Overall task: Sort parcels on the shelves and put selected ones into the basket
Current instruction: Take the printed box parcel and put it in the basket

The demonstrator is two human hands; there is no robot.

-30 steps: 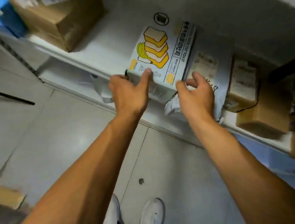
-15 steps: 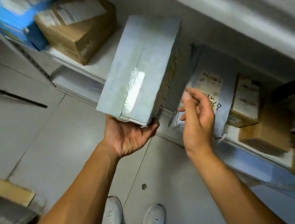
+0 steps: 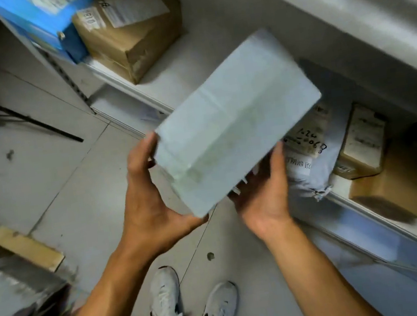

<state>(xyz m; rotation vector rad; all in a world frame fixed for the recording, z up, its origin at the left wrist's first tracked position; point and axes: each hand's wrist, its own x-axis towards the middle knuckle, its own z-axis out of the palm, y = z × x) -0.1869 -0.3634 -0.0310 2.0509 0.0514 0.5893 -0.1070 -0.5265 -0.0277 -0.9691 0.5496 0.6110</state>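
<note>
I hold a pale grey-white box [image 3: 235,124] in front of the white shelf [image 3: 191,80], its plain taped underside turned up toward me. My left hand [image 3: 151,200] grips its near left corner, thumb up along the side. My right hand [image 3: 263,195] cups the near right edge from below, palm up, fingers hidden under the box. On the shelf behind lie a grey poly-bag parcel [image 3: 308,170] with a handwritten label and a small brown labelled box [image 3: 360,141]. No basket is in view.
A brown carton [image 3: 130,32] and a blue box [image 3: 49,22] stand at the shelf's left end. More brown cartons [image 3: 388,186] sit at the right. A wooden block [image 3: 27,247] and a black stand [image 3: 8,111] are on the tiled floor, with my white shoes [image 3: 192,315] below.
The box came off the shelf and was flipped printed side down. My right hand left the poly bag and now supports the box from below together with my left.
</note>
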